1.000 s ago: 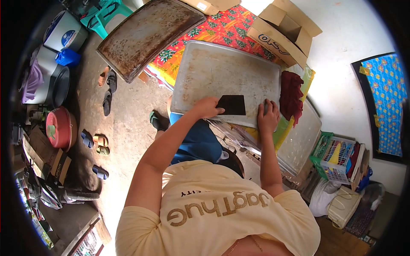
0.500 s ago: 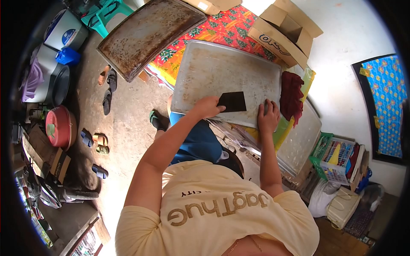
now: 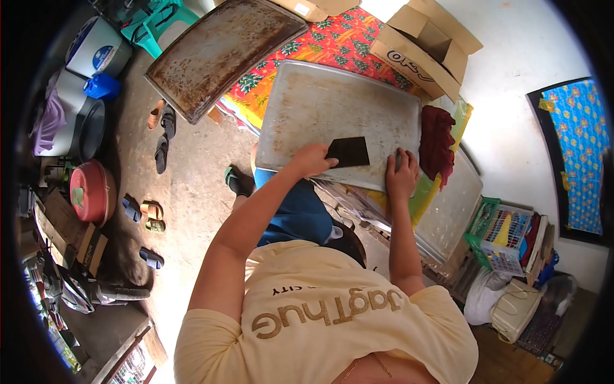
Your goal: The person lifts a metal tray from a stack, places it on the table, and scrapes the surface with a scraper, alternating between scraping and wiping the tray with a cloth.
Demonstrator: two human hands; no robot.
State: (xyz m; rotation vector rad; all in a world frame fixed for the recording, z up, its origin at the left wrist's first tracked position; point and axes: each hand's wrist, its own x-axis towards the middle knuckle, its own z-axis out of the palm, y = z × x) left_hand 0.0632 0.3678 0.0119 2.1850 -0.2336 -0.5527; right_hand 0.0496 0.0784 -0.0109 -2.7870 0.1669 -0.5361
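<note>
My left hand [image 3: 311,160] grips one end of a flat black plate [image 3: 349,152], its thumb on the near side. The plate lies against the grey metal tray [image 3: 332,96], whose surface has brown stains. Palm down on the tray's near right corner, my right hand [image 3: 402,176] has its fingers apart and holds nothing. A dark red cloth [image 3: 437,137] is bunched beside the tray's right edge, close to my right hand.
A rusty tray [image 3: 224,51] lies at the upper left of the red patterned cloth [image 3: 345,38]. Behind is an open cardboard box [image 3: 425,54]. Plastic baskets [image 3: 505,233] stand at the right. Slippers [image 3: 152,210] and a red tub [image 3: 91,192] are on the left.
</note>
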